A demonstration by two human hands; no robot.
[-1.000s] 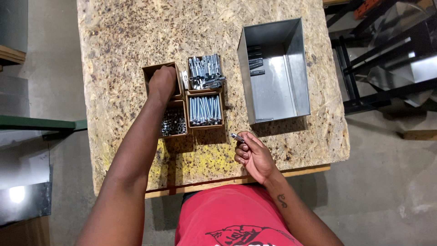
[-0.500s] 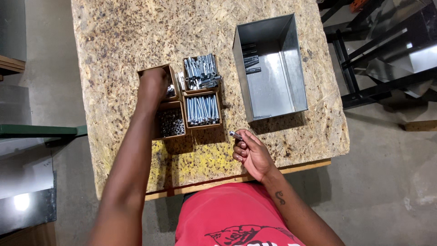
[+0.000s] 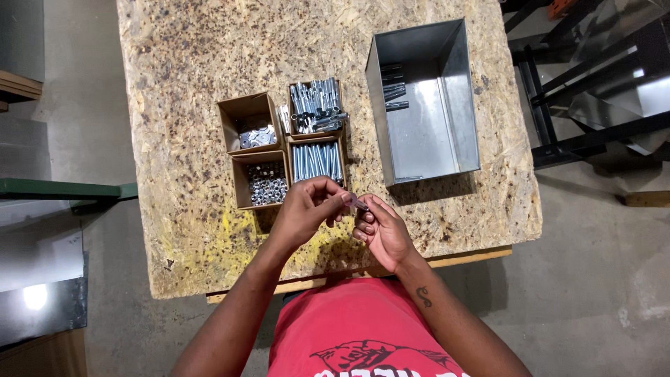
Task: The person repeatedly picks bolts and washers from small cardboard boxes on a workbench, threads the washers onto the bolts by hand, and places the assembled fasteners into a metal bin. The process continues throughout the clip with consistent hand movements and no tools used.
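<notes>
My left hand (image 3: 307, 208) and my right hand (image 3: 380, 229) meet over the near part of the chipboard table (image 3: 181, 139). Between their fingertips is a small metal bolt (image 3: 358, 203), and both hands pinch it. Just beyond the hands stand small cardboard boxes: one with flat metal plates (image 3: 252, 126), one with nuts (image 3: 264, 183), one with long bolts (image 3: 316, 162) and one with mixed bolts (image 3: 315, 106).
A grey sheet-metal bin (image 3: 426, 105) lies on the table to the right of the boxes, with a few bolts at its far end. Black metal frames (image 3: 593, 77) stand on the floor at the right. A green shelf edge (image 3: 63, 190) is at the left.
My left hand has come back from the far left box to my right hand, and both now pinch the bolt. The camera has shifted slightly.
</notes>
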